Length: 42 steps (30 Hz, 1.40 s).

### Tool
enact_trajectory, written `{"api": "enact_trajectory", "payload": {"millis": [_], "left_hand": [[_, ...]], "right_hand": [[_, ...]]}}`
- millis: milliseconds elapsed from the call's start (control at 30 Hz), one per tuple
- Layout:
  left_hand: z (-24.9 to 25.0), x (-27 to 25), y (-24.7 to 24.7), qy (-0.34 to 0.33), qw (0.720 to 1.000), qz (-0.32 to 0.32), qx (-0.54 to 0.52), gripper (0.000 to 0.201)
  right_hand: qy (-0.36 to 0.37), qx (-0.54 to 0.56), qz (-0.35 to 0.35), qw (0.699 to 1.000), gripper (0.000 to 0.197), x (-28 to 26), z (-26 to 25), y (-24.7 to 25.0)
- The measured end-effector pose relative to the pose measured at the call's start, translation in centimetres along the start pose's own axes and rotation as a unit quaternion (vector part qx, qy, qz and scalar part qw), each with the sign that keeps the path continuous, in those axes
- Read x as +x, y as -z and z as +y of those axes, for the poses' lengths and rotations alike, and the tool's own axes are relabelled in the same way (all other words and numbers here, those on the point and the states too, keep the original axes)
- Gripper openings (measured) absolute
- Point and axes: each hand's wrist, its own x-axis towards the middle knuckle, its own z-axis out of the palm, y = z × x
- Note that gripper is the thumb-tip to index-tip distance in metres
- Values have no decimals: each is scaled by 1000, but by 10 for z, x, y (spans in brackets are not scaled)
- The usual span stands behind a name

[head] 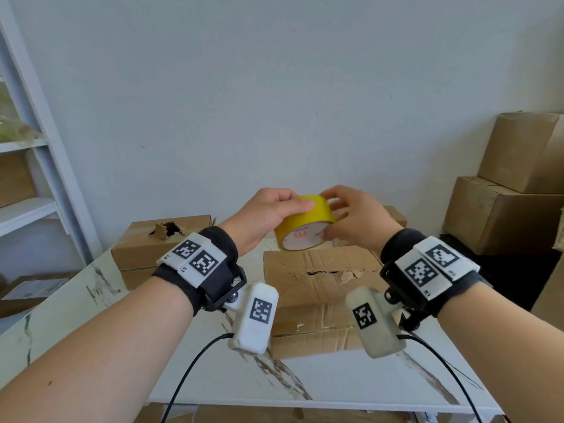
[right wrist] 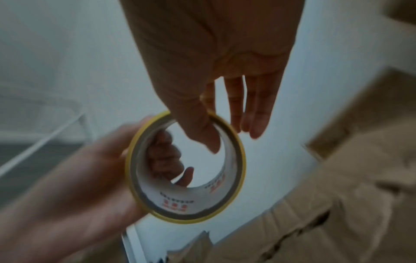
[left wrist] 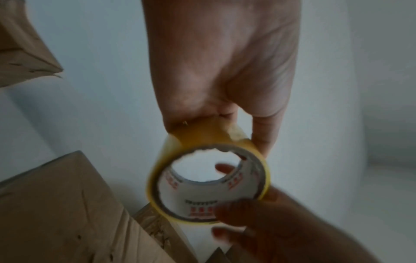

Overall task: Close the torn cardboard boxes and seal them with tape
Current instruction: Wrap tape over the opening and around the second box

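I hold a yellow tape roll [head: 308,218] with a white printed core in the air, between both hands, above a torn cardboard box [head: 320,288]. My left hand [head: 280,207] grips the roll's left side, fingers curled over its yellow band [left wrist: 198,138]. My right hand [head: 345,215] holds the right side. In the right wrist view its thumb [right wrist: 202,137] reaches into the roll's core [right wrist: 191,199] while the other fingers lie stretched behind the rim. The box top is creased, with a ragged slit across its middle. A second torn box [head: 161,242] lies at the back left.
The boxes lie on a white marble-patterned table [head: 335,383] against a pale wall. Brown cartons [head: 503,209] are stacked at the right. A white shelf unit [head: 45,141] stands at the left. Cables run from both wrist cameras over the table's front edge.
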Motion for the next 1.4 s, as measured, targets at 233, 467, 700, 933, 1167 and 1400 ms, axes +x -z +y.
{"api": "enact_trajectory", "payload": {"millis": [233,467,700,933,1167,1400], "left_hand": [[5,-3,0,2,998,-17,-55,17],[4,-6,1,-4,997,-38,-69,20],[5,-5,-8,18,999,-34,-1,17],[3,-5,-2,5,995,-87,-48,9],[-3,-5,6,-3,996,-70,-59,13],[-3,4,-3,-27,996,87,7,14]], "right_hand": [[-42,108,10,993,34,-1,-4,1],[-93,210,1,973,36,-3,4,5],[-56,98,6,994,35,-5,1,1],[-90,163,1,983,37,-4,7,8],[-81,171,66,980,40,2,12,11],[30,76,115,990,34,-3,-8,5]]}}
